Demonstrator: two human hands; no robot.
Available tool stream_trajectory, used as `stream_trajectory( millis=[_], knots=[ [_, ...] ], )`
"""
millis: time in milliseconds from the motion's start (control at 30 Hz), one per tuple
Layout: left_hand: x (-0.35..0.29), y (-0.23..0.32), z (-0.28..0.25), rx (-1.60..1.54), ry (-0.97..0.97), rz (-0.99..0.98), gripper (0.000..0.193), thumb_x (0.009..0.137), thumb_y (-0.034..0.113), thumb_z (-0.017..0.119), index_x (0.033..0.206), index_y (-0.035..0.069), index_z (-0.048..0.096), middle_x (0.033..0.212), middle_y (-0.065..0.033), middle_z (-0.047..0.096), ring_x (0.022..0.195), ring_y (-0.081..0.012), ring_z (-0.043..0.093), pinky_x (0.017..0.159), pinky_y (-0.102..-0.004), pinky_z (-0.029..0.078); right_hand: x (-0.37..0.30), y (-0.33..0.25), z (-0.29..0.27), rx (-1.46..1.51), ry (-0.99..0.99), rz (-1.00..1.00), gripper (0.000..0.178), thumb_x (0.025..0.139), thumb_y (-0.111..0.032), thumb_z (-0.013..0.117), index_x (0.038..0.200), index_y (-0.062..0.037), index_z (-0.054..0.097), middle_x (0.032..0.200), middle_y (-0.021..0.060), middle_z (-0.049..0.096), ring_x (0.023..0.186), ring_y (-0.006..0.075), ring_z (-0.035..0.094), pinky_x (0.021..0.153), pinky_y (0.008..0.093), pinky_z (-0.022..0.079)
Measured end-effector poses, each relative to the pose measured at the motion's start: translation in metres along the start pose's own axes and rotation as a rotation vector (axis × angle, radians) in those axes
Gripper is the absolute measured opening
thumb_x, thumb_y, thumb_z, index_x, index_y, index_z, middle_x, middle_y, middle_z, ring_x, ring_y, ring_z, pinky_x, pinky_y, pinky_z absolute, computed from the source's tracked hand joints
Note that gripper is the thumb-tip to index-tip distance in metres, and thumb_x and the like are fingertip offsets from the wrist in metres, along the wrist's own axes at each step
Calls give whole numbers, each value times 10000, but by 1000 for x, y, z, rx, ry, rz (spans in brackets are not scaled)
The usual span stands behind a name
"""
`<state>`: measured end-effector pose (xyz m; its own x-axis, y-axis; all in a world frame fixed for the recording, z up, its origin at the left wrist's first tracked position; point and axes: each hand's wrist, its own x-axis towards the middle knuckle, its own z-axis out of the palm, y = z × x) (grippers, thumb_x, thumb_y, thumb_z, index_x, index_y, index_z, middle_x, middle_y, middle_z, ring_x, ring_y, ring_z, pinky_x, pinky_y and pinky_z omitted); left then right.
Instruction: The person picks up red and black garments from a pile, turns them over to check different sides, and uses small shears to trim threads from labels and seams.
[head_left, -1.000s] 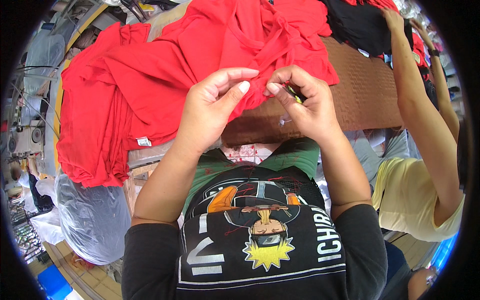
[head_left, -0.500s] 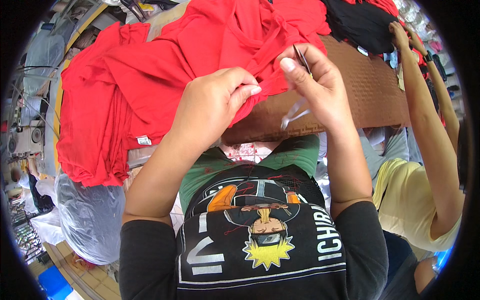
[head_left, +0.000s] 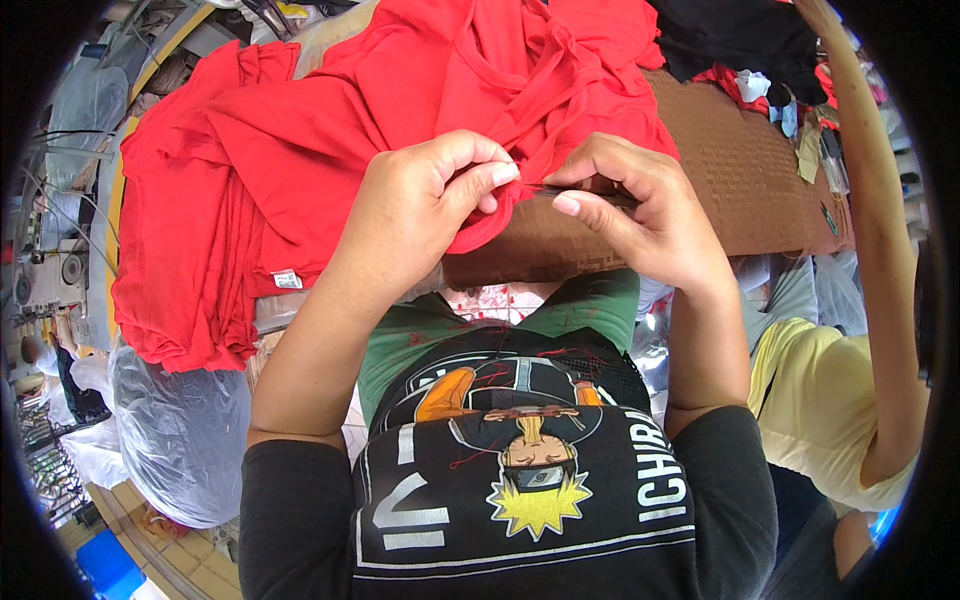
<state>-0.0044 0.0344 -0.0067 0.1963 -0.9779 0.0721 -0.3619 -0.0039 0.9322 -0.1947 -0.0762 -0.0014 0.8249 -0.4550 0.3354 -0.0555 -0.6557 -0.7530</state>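
A large red garment (head_left: 330,150) lies spread in folds over the table, with a white label near its lower left edge. My left hand (head_left: 430,190) pinches a hem of it between thumb and fingers, near the table's front edge. Close to the right of that, my right hand (head_left: 640,205) is closed around small dark thread snips (head_left: 590,188). Their blades point left, and the tips meet the red cloth right beside my left fingertips. The fingers cover most of the snips' handle.
Brown patterned cloth (head_left: 740,170) covers the table on the right. Black garments (head_left: 740,50) lie at the far right, where a co-worker in a yellow top (head_left: 820,400) reaches across. A clear plastic bag (head_left: 180,440) bulges below the table at left.
My right hand has turned and brought the snips' tips down to the held hem. The left hand has barely moved. The co-worker's arms have shifted and the black garment has moved.
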Motion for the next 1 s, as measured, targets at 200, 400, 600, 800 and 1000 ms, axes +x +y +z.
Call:
stream_trajectory(
  millis=[200, 400, 600, 800, 1000],
  knots=[
    [0, 3, 0, 22, -14, -15, 119, 919, 79, 603, 960, -19, 655, 770, -1, 635, 678, -39, 556, 636, -190, 470, 4, 3, 4, -53, 11, -39, 181, 802, -161, 710, 874, -18, 624, 801, 140, 625, 749, 317, 624, 646, 368, 481],
    [-1, 6, 5, 102, -27, 50, 99, 899, 48, 605, 954, -16, 657, 775, -24, 648, 665, -64, 571, 634, -202, 479, 4, 2, 6, -51, -17, -37, 168, 790, -139, 708, 879, -27, 619, 802, 136, 631, 760, 319, 632, 645, 373, 483],
    [-7, 25, -5, 211, -121, 406, 81, 829, 66, 654, 870, 7, 690, 936, -108, 651, 812, -148, 591, 745, -282, 477, -4, -18, -21, -162, -131, -24, 225, 733, -134, 729, 887, -22, 610, 812, 129, 627, 752, 290, 636, 663, 350, 490],
    [-27, 68, -32, 328, -236, 517, 148, 772, 142, 680, 801, 1, 712, 1031, -133, 605, 932, -195, 558, 813, -307, 426, -23, -32, -58, -183, -41, 49, 367, 646, -196, 799, 907, -15, 615, 812, 73, 612, 735, 180, 593, 680, 280, 471],
    [-31, 68, -35, 346, -49, 435, 148, 819, 129, 650, 780, -13, 667, 922, -118, 587, 872, -175, 561, 793, -273, 418, -25, -27, -53, -205, 58, 139, 330, 675, -179, 801, 899, -13, 625, 800, 63, 609, 710, 157, 573, 660, 269, 460]
  ],
)
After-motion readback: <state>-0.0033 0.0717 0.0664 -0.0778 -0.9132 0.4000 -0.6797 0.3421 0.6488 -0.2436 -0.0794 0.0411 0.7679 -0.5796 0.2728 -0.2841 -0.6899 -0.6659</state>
